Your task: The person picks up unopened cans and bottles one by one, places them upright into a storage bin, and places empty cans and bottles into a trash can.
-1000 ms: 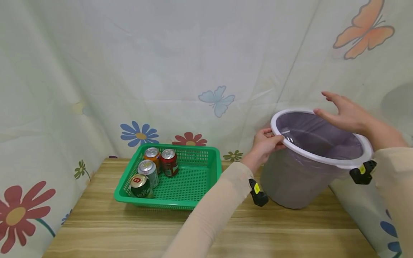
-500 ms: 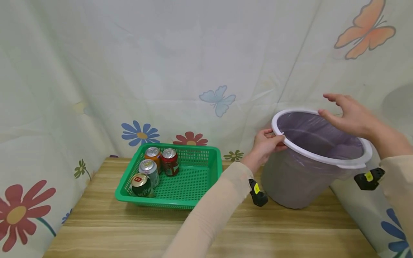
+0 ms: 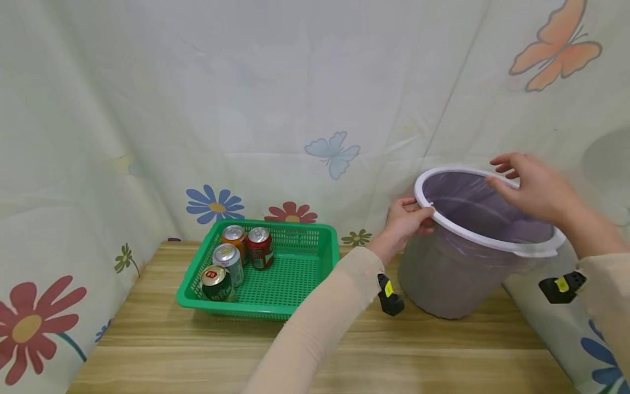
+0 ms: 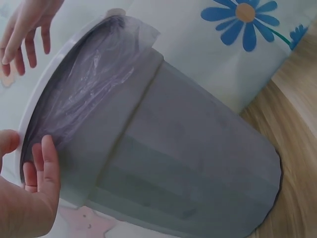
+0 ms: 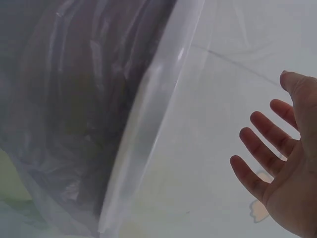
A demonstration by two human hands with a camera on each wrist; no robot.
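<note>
A grey trash can point(image 3: 450, 279) stands at the right of the table, a thin purple bag point(image 4: 94, 74) lining it. Its white rim ring point(image 3: 472, 235) sits on top, with the bag's edge hanging out below it. My left hand point(image 3: 406, 221) holds the rim at its left side, thumb on the ring and fingers beneath. Above the far right part of the rim is my right hand point(image 3: 536, 189), its fingers apart and slightly bent, holding nothing. In the right wrist view its palm and fingers point(image 5: 262, 144) show clear of the ring.
A green plastic basket point(image 3: 295, 312) stands on the wooden table point(image 3: 197, 355) to the left. Inside it are several drink cans, among them a red can point(image 3: 260, 249) and a dark green can point(image 3: 216, 283). A patterned curtain point(image 3: 246, 109) hangs close behind.
My right hand has come down slightly toward the rim and its fingers have bent a little more. The left hand keeps its hold on the rim.
</note>
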